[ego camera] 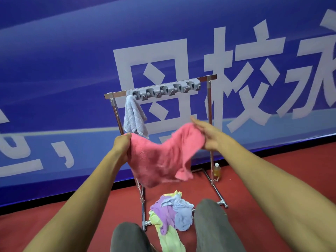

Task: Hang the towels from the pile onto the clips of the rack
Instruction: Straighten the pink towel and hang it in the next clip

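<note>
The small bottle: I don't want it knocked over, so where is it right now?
In the head view the small bottle stands on the red floor at right, beside the foot of the rack's right post, by the blue banner.

Pink towel (160, 157) held spread, grey towel (133, 117) clipped on rack (209, 106), pastel pile (172, 213) on floor.

Fuzzy matt pink terry-cloth towel (160, 157); behind it, a shiny chromed metal tube rack (209, 99) carrying a matt grey plastic clip strip (163, 90).
</note>
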`<state>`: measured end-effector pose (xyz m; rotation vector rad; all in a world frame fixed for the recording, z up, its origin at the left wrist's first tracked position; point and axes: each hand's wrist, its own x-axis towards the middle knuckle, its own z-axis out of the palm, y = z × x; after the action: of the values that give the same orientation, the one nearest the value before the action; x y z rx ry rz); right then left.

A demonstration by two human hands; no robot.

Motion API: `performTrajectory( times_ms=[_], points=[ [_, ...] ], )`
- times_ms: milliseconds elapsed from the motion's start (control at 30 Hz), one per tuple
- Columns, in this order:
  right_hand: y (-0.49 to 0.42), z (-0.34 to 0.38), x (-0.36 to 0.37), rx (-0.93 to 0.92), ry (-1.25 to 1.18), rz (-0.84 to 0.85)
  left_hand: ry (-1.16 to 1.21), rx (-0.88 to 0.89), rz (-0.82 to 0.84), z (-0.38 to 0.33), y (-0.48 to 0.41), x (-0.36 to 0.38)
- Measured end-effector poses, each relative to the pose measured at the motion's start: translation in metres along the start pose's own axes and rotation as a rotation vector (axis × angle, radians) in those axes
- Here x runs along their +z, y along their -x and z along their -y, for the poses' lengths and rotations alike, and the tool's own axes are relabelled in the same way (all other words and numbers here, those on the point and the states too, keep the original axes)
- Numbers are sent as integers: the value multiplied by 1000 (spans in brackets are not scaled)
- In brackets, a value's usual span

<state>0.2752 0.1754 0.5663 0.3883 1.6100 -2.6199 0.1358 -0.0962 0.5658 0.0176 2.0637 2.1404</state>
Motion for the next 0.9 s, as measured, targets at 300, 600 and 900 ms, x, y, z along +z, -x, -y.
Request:
performTrajectory(
  times_ms=[300,600,900],
  points=[
    [-9,-8,-2,-40,111,-184,38,1,-33,-3,-2,-1],
    [-2,0,-18,-181,-87,-204,-33,42,-126,-12,-9,-16],
    [-36,13,-28,-152,183,-511,-146,35,-272,-11,-14,-23]
  ],
)
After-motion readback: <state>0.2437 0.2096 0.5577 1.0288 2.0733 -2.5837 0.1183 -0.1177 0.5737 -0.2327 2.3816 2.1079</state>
